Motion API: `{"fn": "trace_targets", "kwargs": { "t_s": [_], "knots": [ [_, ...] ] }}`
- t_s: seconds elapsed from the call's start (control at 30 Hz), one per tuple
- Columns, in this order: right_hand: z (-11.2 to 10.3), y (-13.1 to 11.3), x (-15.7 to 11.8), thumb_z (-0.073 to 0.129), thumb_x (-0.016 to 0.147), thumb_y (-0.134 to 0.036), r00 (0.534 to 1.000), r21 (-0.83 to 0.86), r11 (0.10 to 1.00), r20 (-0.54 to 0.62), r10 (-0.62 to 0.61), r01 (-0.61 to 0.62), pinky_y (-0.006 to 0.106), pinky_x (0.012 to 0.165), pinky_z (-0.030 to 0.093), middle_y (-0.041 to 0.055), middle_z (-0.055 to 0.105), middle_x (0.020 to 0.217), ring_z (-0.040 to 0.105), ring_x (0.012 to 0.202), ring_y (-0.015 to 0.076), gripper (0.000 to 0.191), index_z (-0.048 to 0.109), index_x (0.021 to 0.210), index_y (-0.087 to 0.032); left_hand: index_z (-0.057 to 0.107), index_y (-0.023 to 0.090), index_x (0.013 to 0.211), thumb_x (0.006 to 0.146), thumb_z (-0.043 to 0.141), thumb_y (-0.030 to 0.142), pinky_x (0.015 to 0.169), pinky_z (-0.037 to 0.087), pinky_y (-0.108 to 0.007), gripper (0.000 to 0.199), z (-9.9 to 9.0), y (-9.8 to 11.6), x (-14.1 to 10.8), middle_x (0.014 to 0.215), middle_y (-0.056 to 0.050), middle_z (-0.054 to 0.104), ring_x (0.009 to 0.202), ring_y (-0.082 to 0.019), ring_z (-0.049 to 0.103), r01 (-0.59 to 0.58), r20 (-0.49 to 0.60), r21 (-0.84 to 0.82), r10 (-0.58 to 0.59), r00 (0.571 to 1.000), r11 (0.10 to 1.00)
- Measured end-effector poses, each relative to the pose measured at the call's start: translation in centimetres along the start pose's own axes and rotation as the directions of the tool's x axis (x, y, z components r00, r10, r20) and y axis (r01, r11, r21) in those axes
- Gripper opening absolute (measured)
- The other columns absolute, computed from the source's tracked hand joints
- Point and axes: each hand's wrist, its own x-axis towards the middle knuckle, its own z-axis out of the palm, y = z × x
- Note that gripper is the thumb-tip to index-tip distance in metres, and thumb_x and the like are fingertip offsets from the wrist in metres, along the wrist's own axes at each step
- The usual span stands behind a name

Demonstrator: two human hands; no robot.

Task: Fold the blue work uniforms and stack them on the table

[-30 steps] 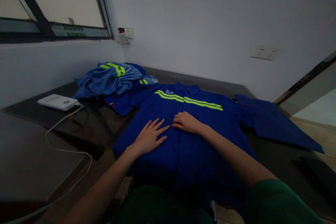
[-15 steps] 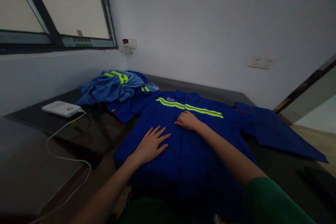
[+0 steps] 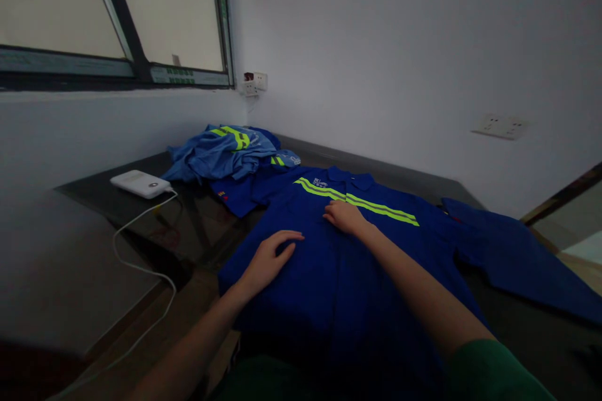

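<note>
A blue long-sleeved work jacket [image 3: 310, 269] with a yellow-green reflective stripe lies spread front side up, its collar toward the wall. My left hand [image 3: 270, 258] rests over the left part of its front, thumb and fingers apart, holding nothing. Near the middle of the chest, just below the stripe, my right hand [image 3: 345, 216] has its fingers curled closed at the front placket. The fingertips face down into the cloth, so the exact grip is partly hidden.
A crumpled pile of lighter blue clothes [image 3: 221, 153] lies at the back left of the dark table [image 3: 89, 185]. Nearby sits a white power bank [image 3: 141, 183] with a white cable [image 3: 141, 272] hanging off the edge. Wall sockets [image 3: 501, 126] are beyond.
My left hand's fingers have drawn together and lifted slightly from their flat spread. My right hand stays near the placket below the stripe. The view has swung a little left.
</note>
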Motion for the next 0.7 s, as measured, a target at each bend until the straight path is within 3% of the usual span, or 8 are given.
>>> {"fn": "trace_targets", "kwargs": {
  "t_s": [0.1,0.2,0.3,0.37,0.5,0.6,0.7],
  "knots": [
    [-2.0,-1.2,1.2,0.047,0.095,-0.029,0.996,0.074,0.995,-0.057,0.072,-0.068,0.030,0.073,0.046,0.0111,0.066,0.105,0.062,0.099,0.0246,0.022,0.066,0.098,-0.018,0.067,0.018,0.100,0.090,0.049,0.036,0.095,0.048,-0.035,0.027,-3.1,0.6,-3.1,0.104,-0.007,0.069,0.103,-0.021,0.062,0.057,-0.278,-0.138,-0.094,0.956,0.989],
    [-4.1,-3.4,3.4,0.049,0.092,-0.026,0.988,0.196,0.976,-0.100,0.120,-0.099,0.032,0.074,0.047,0.0110,0.067,0.107,0.062,0.098,0.0258,0.018,0.064,0.101,-0.019,0.064,0.019,0.097,0.088,0.053,0.041,0.086,0.052,-0.032,0.026,-5.3,-0.3,-7.7,0.096,-0.005,0.067,0.093,-0.020,0.064,0.156,-0.514,-0.164,-0.219,0.829,0.974],
    [-5.6,-6.4,6.3,0.052,0.089,-0.023,0.985,0.287,0.957,-0.146,0.096,-0.050,0.033,0.080,0.047,0.0106,0.065,0.112,0.061,0.102,0.0250,0.021,0.060,0.109,-0.019,0.059,0.020,0.101,0.084,0.056,0.045,0.087,0.052,-0.034,0.031,-5.2,-3.1,-12.3,0.103,-0.006,0.065,0.099,-0.022,0.063,0.273,-0.623,-0.168,-0.316,0.715,0.947],
    [-5.8,-8.9,8.3,0.053,0.088,-0.022,0.981,0.313,0.950,-0.181,0.075,-0.015,0.033,0.083,0.047,0.0111,0.062,0.117,0.058,0.107,0.0248,0.028,0.056,0.116,-0.019,0.056,0.020,0.107,0.082,0.057,0.049,0.094,0.050,-0.039,0.038,-3.9,-5.5,-14.6,0.112,-0.008,0.063,0.108,-0.025,0.061,0.347,-0.610,-0.178,-0.380,0.695,0.921],
    [-4.6,-13.8,11.8,0.055,0.083,-0.018,0.981,0.272,0.960,-0.162,0.108,-0.061,0.037,0.083,0.047,0.0161,0.057,0.125,0.052,0.114,0.0275,0.041,0.049,0.124,-0.017,0.053,0.019,0.116,0.079,0.058,0.055,0.101,0.045,-0.047,0.052,-0.5,-9.2,-16.9,0.122,-0.013,0.061,0.117,-0.028,0.057,0.423,-0.486,-0.242,-0.486,0.726,0.873],
    [-3.3,-16.4,13.6,0.047,0.088,-0.014,0.976,0.242,0.963,-0.150,0.158,-0.118,0.044,0.088,0.043,0.0212,0.056,0.124,0.049,0.115,0.0304,0.034,0.052,0.122,-0.012,0.053,0.018,0.119,0.080,0.058,0.057,0.102,0.045,-0.045,0.056,0.8,-9.5,-17.0,0.123,-0.013,0.062,0.118,-0.028,0.057,0.469,-0.421,-0.273,-0.543,0.726,0.840],
    [-2.4,-17.3,14.8,0.031,0.093,-0.010,0.968,0.224,0.966,-0.187,0.171,-0.127,0.047,0.091,0.038,0.0232,0.056,0.123,0.048,0.116,0.0305,0.035,0.054,0.119,-0.009,0.059,0.017,0.110,0.080,0.056,0.059,0.095,0.050,-0.043,0.052,0.6,-8.2,-16.6,0.113,-0.011,0.067,0.111,-0.028,0.062,0.489,-0.388,-0.285,-0.566,0.727,0.824]
  ]
}}
